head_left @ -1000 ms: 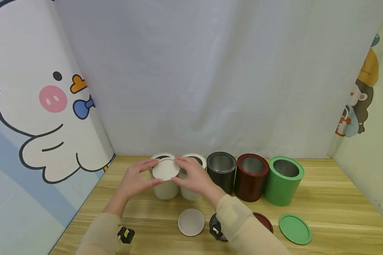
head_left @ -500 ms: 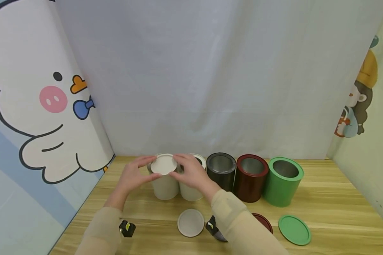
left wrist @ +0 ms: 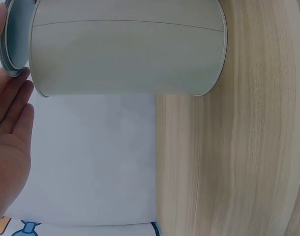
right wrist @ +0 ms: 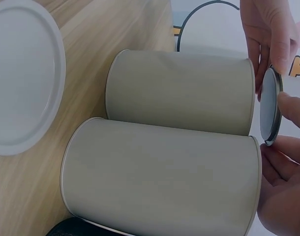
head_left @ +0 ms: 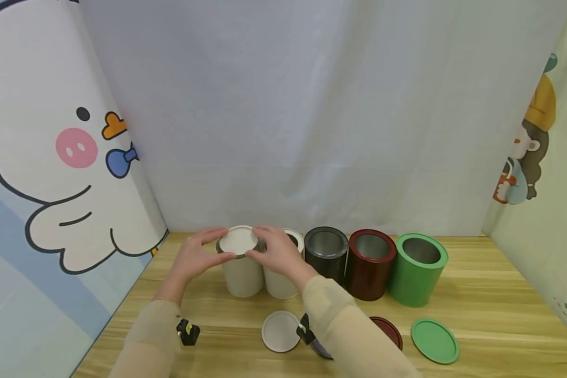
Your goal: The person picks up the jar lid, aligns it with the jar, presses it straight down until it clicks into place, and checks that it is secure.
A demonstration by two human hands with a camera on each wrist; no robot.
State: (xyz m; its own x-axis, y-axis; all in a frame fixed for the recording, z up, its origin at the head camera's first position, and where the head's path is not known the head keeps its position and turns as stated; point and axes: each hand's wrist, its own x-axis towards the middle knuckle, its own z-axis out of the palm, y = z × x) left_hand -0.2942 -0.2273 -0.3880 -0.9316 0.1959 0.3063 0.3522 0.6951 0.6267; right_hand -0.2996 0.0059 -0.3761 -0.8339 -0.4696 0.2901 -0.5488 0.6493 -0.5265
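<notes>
A round white lid (head_left: pixel 238 240) is held level close over the leftmost white can (head_left: pixel 243 275). My left hand (head_left: pixel 196 256) pinches its left edge between thumb and fingers, and my right hand (head_left: pixel 279 254) pinches the right edge the same way. In the right wrist view a narrow gap shows between the lid (right wrist: pixel 270 105) and the can's top rim. The left wrist view also has the lid (left wrist: pixel 17 37) just off the can (left wrist: pixel 130 54). Right beside it stands a second white can (head_left: pixel 281 283), partly covered by my right hand.
Rightward in the row stand a black can (head_left: pixel 326 262), a dark red can (head_left: pixel 369 273) and a green can (head_left: pixel 417 275), all uncovered. In front lie a white lid (head_left: pixel 281 332), a dark red lid (head_left: pixel 388 332), a green lid (head_left: pixel 434 341) and a black lid (head_left: pixel 321 349) partly behind my right sleeve.
Both hands have carried the lid slightly left and back, from in front of the leftmost can's opening to over it. The cans and the loose lids stay where they were.
</notes>
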